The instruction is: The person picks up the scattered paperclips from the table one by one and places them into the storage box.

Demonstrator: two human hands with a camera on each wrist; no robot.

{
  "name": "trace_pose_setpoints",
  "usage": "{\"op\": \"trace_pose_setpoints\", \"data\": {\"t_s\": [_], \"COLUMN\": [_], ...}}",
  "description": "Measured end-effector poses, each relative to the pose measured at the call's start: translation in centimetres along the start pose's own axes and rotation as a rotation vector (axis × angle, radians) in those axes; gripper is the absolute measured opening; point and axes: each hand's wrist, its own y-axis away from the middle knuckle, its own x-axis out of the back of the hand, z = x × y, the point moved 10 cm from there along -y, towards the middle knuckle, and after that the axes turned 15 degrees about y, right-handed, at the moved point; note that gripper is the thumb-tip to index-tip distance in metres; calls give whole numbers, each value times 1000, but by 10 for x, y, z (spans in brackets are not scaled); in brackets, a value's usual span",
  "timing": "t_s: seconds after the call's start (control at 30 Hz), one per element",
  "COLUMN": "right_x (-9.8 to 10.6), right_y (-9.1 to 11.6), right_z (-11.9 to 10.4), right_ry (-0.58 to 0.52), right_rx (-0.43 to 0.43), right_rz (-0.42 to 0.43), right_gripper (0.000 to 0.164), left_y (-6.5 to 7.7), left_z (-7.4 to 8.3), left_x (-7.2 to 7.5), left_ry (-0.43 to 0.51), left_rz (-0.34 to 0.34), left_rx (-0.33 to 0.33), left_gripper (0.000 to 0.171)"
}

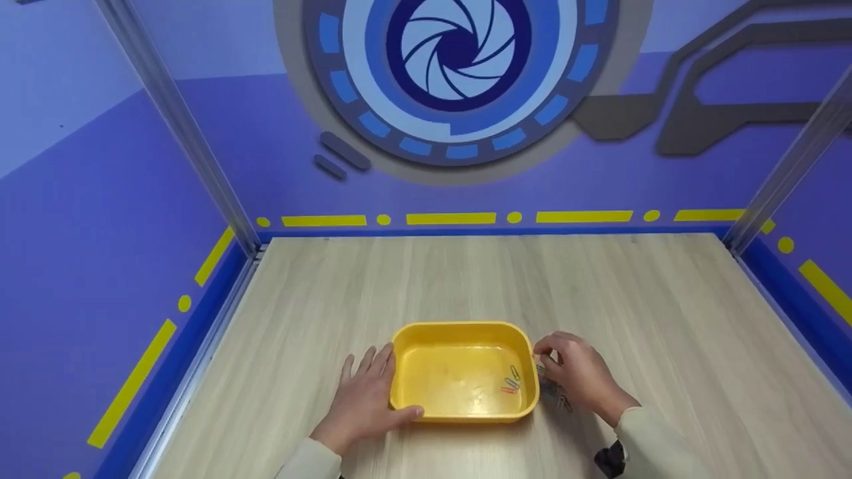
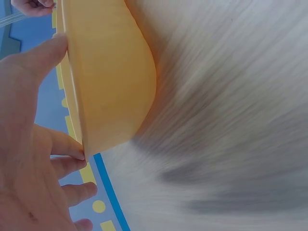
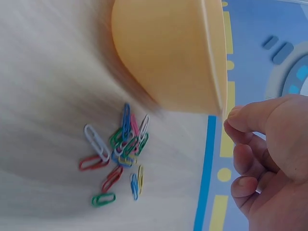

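A yellow plastic box (image 1: pixel 459 418) without a lid stands on the table, with several coloured paper clips (image 1: pixel 510 384) inside at its right end. My left hand (image 1: pixel 365 404) rests against its left side, fingers fairly straight and spread; the thumb lies on the near rim and the index fingertip touches the left rim. At the right rim is my right hand (image 1: pixel 580 370), its thumb and index fingertips together and the other fingers curled. Nothing shows clearly between those fingertips. Below that hand, a loose pile of paper clips (image 3: pixel 127 144) lies on the table beside the box.
The wood-grain table (image 1: pixel 319 293) runs back to a blue-purple printed wall (image 1: pixel 233 146) with yellow dashes. Metal posts (image 1: pixel 180 126) stand at the back corners. A dark object (image 1: pixel 610 459) shows at the right sleeve.
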Motion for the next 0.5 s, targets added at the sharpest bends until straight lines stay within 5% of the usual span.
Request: {"op": "trace_pose_setpoints", "data": {"t_s": [0.5], "right_x": [6], "right_y": [15], "right_z": [38], "right_ry": [9], "right_rx": [-81], "right_rz": [17], "right_gripper": [11], "left_y": [1], "left_z": [2], "left_x": [-1], "left_ry": [8], "left_rz": [8], "left_rx": [-21], "left_gripper": [108]}}
